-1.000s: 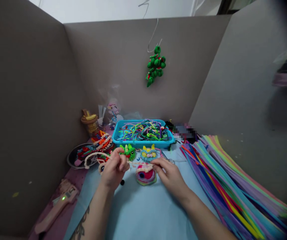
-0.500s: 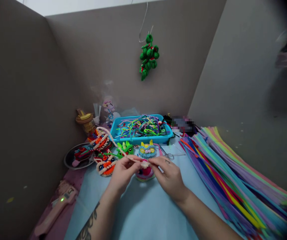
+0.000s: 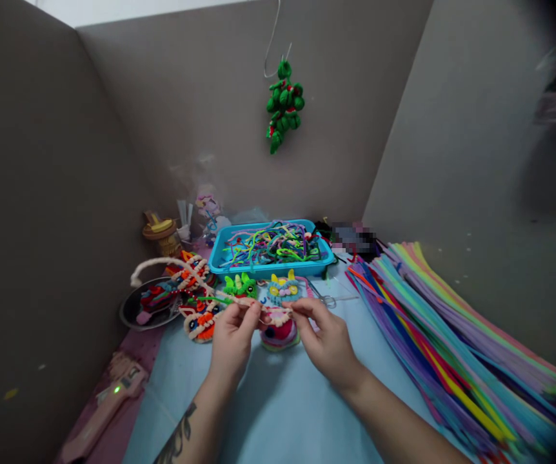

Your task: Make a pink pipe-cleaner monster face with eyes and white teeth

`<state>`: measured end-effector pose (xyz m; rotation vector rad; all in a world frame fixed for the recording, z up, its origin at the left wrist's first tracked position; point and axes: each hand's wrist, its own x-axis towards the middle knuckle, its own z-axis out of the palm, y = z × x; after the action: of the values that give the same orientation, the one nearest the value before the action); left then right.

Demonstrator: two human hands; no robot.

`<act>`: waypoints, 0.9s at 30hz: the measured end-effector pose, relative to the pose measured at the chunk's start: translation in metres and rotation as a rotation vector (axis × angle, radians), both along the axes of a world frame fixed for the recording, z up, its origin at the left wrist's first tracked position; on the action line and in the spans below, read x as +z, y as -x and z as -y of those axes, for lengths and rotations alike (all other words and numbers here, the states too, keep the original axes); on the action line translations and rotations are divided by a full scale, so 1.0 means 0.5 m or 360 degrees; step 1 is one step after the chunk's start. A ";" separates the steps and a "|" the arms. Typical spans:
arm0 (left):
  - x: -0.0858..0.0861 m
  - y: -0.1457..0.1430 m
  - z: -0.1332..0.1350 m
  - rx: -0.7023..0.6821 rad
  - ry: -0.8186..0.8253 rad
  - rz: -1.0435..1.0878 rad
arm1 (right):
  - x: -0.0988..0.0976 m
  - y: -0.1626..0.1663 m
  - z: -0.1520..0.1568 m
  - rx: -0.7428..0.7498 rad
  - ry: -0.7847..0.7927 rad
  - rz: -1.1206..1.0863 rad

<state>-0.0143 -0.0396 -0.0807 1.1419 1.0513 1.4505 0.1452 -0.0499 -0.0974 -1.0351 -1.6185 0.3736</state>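
Note:
My left hand [image 3: 234, 338] pinches a pale cream-pink pipe cleaner [image 3: 155, 261] between thumb and fingertips. Its long free end arches up and to the left over the finished pieces. My right hand [image 3: 329, 341] is closed at its fingertips on the other end, a short wavy, folded stretch [image 3: 280, 314] between both hands. Just below and behind this lies a round pink pipe-cleaner figure [image 3: 285, 335] with a dark eye, partly covered. A green figure [image 3: 240, 285] and a blue-and-yellow figure [image 3: 284, 288] lie beyond my hands. Orange-and-cream figures [image 3: 203, 323] are at the left.
A blue tray [image 3: 271, 270] of pipe-cleaner scraps stands at the back. Scissors [image 3: 329, 301] lie behind my right hand. Loose pipe cleaners [image 3: 447, 348] cover the right side. At left are a metal bowl [image 3: 128, 316] and a pink glue gun [image 3: 104, 412]. Green figures [image 3: 284, 106] hang above.
My left hand has drawn slightly left and down along the pipe cleaner, whose free end now sweeps further left. More of the folded stretch and the pink figure shows. The view has shifted slightly.

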 end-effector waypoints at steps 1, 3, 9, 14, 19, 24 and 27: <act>-0.001 0.000 -0.001 0.0008 0.0006 -0.0018 | -0.003 0.001 0.000 0.0014 0.0032 -0.0028; -0.003 0.002 -0.002 0.0028 0.0006 -0.0034 | -0.010 0.002 0.000 0.0062 0.0078 -0.0084; -0.002 0.005 -0.004 0.0121 -0.0024 -0.0017 | -0.010 -0.003 -0.004 -0.0100 -0.0071 0.0010; 0.003 -0.002 0.006 0.0034 -0.0026 -0.0063 | 0.002 -0.001 -0.002 -0.0243 -0.0085 0.0219; 0.003 -0.007 0.009 -0.0043 0.0011 -0.0048 | 0.001 -0.001 -0.006 -0.0264 -0.0078 0.0235; 0.001 -0.008 0.010 -0.0073 0.0002 -0.0049 | -0.007 -0.002 -0.012 -0.0281 -0.0056 0.0223; 0.003 -0.010 0.012 -0.0062 -0.0018 -0.0097 | -0.010 -0.001 -0.013 -0.0278 0.0016 0.0150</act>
<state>-0.0092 -0.0454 -0.0791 1.2148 1.0580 1.4004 0.1456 -0.0436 -0.1025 -1.2069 -1.5964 0.2186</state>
